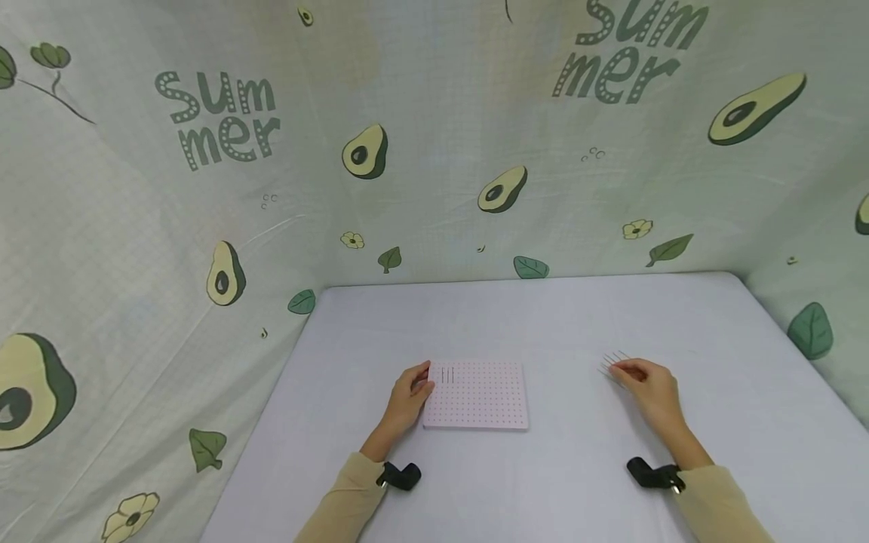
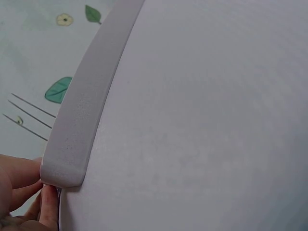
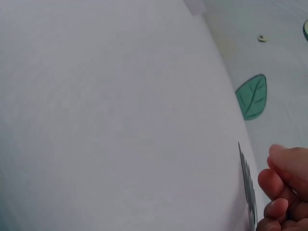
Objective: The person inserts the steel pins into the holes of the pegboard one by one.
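A pale pink pegboard (image 1: 475,407) with rows of small holes lies on the table. Three thin metal pins (image 1: 448,375) stand in its upper left holes; the left wrist view shows them past the board's thick edge (image 2: 84,110). My left hand (image 1: 407,396) holds the board's left side, its fingers (image 2: 49,204) at the corner. To the right of the board, several similar loose pins (image 3: 248,185) lie together on the table. My right hand (image 1: 648,385) is right at them, fingers loosely bent, thumb and forefinger close together with no pin visible between them.
A white cloth covers the table (image 1: 570,317). Behind and beside it hangs a pale green curtain (image 1: 434,90) printed with avocados and leaves. Each wrist wears a black camera mount, the left one (image 1: 400,475) and the right one (image 1: 653,473) both low over the table.
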A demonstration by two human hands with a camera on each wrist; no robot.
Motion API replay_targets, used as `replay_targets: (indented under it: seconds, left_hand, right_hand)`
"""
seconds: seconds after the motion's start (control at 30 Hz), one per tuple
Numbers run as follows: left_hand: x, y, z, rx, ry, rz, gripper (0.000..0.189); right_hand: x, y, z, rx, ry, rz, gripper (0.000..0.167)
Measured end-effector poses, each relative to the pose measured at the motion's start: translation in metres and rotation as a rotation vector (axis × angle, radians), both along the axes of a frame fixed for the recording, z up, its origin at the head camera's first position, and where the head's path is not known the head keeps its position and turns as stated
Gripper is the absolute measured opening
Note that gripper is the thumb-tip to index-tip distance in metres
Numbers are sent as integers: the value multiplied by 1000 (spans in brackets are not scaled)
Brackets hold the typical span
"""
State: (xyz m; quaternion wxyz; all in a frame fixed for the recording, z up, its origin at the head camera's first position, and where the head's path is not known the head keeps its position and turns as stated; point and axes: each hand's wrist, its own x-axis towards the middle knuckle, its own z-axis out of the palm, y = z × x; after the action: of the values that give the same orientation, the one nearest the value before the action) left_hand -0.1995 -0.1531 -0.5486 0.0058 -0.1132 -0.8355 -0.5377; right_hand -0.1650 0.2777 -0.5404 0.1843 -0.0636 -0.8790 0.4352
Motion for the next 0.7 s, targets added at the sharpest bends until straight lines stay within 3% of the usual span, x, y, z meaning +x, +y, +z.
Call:
replay_targets:
  seconds: [0.7]
  left_hand:
    - [2,1,1,6,7,6,45]
  right_hand:
    - [5,4,-9,84,-7,-4,18]
